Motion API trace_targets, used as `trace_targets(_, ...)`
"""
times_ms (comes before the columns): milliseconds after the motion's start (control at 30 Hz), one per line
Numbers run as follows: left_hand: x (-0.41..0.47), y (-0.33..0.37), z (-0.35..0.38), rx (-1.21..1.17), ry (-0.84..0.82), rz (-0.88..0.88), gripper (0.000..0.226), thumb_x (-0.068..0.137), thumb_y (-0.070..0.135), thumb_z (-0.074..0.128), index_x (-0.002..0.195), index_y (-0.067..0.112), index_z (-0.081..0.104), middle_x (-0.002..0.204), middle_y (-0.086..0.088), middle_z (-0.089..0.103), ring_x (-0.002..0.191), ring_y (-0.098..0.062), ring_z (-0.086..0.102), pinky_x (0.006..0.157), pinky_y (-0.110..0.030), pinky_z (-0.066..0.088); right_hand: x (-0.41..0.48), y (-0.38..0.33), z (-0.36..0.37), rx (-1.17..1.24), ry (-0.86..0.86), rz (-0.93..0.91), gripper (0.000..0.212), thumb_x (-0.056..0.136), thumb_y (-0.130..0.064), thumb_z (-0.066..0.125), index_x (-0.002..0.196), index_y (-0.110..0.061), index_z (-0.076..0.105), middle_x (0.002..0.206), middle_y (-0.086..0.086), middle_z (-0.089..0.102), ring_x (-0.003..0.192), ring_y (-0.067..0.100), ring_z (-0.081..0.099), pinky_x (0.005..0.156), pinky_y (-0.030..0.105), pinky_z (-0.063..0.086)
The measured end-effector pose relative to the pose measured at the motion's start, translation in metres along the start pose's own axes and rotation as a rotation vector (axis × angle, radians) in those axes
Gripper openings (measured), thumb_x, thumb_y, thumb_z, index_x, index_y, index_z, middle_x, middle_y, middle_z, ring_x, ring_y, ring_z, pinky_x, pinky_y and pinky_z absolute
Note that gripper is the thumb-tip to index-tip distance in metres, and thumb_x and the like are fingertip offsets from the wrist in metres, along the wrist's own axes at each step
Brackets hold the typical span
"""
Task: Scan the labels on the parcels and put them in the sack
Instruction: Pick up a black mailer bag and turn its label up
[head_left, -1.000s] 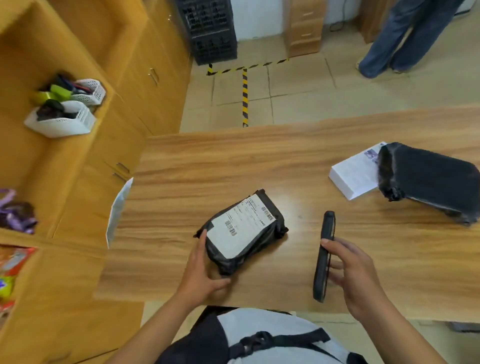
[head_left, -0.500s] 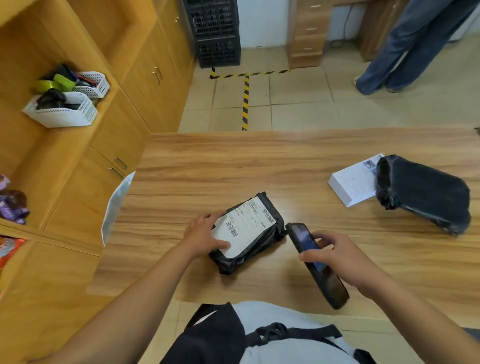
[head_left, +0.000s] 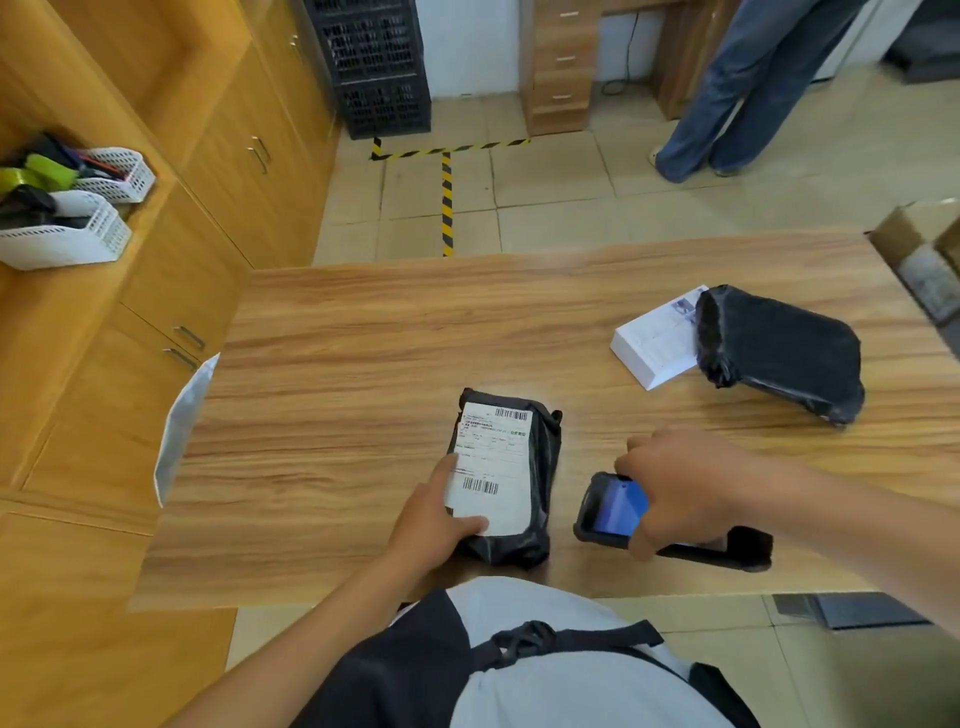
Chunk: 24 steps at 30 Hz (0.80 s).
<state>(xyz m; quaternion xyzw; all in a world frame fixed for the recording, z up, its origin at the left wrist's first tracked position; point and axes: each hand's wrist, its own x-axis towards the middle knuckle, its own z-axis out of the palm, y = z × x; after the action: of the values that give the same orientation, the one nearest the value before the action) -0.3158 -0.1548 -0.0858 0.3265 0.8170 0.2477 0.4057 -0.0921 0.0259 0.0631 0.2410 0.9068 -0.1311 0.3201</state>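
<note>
Single head-worn wide-angle view, looking forward and down over the wearer's chest onto the wooden surface (head_left: 363, 332); near edge close, tiled floor (head_left: 571, 208) beyond, edges bowed

top (head_left: 571, 680): light grey, black panel (head_left: 395, 670) | chest strap (head_left: 602, 640): black, plastic buckle (head_left: 522, 640) | forearms (head_left: 311, 639): bare

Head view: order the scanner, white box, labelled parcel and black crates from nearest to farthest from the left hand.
1. labelled parcel, touched by the left hand.
2. scanner, just to its right.
3. white box, farther right and back.
4. black crates, on the floor beyond.
</note>
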Motion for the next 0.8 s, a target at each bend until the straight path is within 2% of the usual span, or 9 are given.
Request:
trace_targets(133, -0.005, 0.001, -0.002, -0.081, 0.007, 0.027, 0.093, 0.072, 0.019, 0.085, 0.145, 0.039, 0.031, 0.125, 0.022, 0.057, 0.104, -0.006, 0.06, 0.079, -0.024, 0.053, -0.001, -0.002, -0.001, -0.021, -0.025, -0.007, 0.049, 0.065, -0.071, 0.064, 0.086, -0.028, 0.053, 0.088, -0.009, 0.051, 0.079, 0.013, 0.051, 0.054, 0.028, 0.034)
trace_targets(333, -0.003, 0.004, -0.003, -0.057, -0.005, 0.019, 0.095, 0.073, 0.019, 0.085, 0.149, 0.034, 0.03, 0.135, 0.013, 0.057, 0.107, -0.01, 0.06, 0.083, -0.027, 0.053, -0.004, -0.004, -0.006, -0.033, -0.019, -0.008, 0.049, 0.062, -0.073, 0.066, 0.078, -0.03, 0.049, 0.088, -0.01, 0.05, 0.088, 0.018, 0.054, 0.059, 0.03, 0.039)
trace_targets(400, -0.001, 0.003, -0.003, -0.056, -0.003, 0.01, 0.094, 0.073, 0.016, 0.085, 0.148, 0.033, 0.031, 0.134, 0.01, 0.056, 0.113, -0.015, 0.058, 0.089, -0.035, 0.055, -0.006, -0.002, -0.007, -0.018, -0.026, 0.009, 0.049, 0.06, -0.073, 0.066, 0.074, -0.032, 0.044, 0.087, -0.011, 0.049, 0.088, 0.017, 0.052, 0.06, 0.03, 0.039)
trace_targets(467, 0.001, 0.002, -0.003, -0.062, 0.017, -0.008, 0.087, 0.078, 0.01, 0.079, 0.148, 0.034, 0.033, 0.132, 0.01, 0.055, 0.115, -0.017, 0.058, 0.091, -0.039, 0.055, -0.007, -0.001, -0.006, 0.006, -0.029, 0.035, 0.05, 0.059, -0.074, 0.066, 0.079, -0.031, 0.048, 0.088, -0.011, 0.049, 0.086, 0.015, 0.051, 0.06, 0.03, 0.039)
trace_targets(500, 0.003, 0.001, -0.005, -0.071, 0.04, -0.017, 0.081, 0.082, 0.006, 0.072, 0.146, 0.036, 0.034, 0.126, 0.011, 0.059, 0.111, -0.015, 0.061, 0.088, -0.034, 0.056, -0.007, 0.0, -0.005, 0.031, -0.02, 0.054, 0.052, 0.058, -0.074, 0.065, 0.083, -0.03, 0.052, 0.088, -0.011, 0.05, 0.085, 0.014, 0.051, 0.06, 0.03, 0.04)
trace_targets(567, 0.007, -0.003, -0.012, -0.086, 0.1, -0.054, 0.075, 0.086, 0.002, 0.059, 0.143, 0.044, 0.036, 0.098, 0.011, 0.069, 0.083, -0.007, 0.066, 0.063, -0.018, 0.053, -0.006, 0.002, 0.0, 0.113, 0.013, 0.09, 0.057, 0.058, -0.072, 0.065, 0.093, -0.027, 0.059, 0.09, -0.01, 0.052, 0.081, 0.013, 0.053, 0.06, 0.029, 0.043)
trace_targets(633, 0.012, -0.009, -0.023, -0.096, 0.143, -0.097, 0.073, 0.086, 0.001, 0.055, 0.142, 0.046, 0.037, 0.079, 0.006, 0.067, 0.06, -0.007, 0.061, 0.046, -0.017, 0.045, -0.005, 0.001, 0.004, 0.215, 0.043, 0.111, 0.07, 0.056, -0.072, 0.065, 0.109, -0.026, 0.062, 0.094, -0.011, 0.055, 0.083, 0.013, 0.057, 0.064, 0.031, 0.05)
trace_targets(733, 0.019, -0.019, -0.043, -0.107, 0.177, -0.132, 0.075, 0.085, 0.0, 0.056, 0.141, 0.047, 0.038, 0.078, -0.006, 0.065, 0.058, -0.014, 0.058, 0.048, -0.027, 0.044, -0.001, -0.006, 0.011, 0.393, 0.074, 0.128, 0.084, 0.05, -0.071, 0.065, 0.12, -0.025, 0.061, 0.101, -0.011, 0.057, 0.089, 0.013, 0.06, 0.075, 0.037, 0.057)
trace_targets(800, 0.022, -0.027, -0.059, -0.096, 0.211, -0.143, 0.073, 0.086, 0.0, 0.056, 0.14, 0.047, 0.04, 0.082, -0.01, 0.065, 0.061, -0.019, 0.059, 0.051, -0.032, 0.045, 0.004, -0.014, 0.014, 0.557, 0.081, 0.148, 0.085, 0.049, -0.066, 0.07, 0.122, -0.023, 0.06, 0.111, -0.009, 0.058, 0.087, 0.013, 0.066, 0.075, 0.038, 0.061)
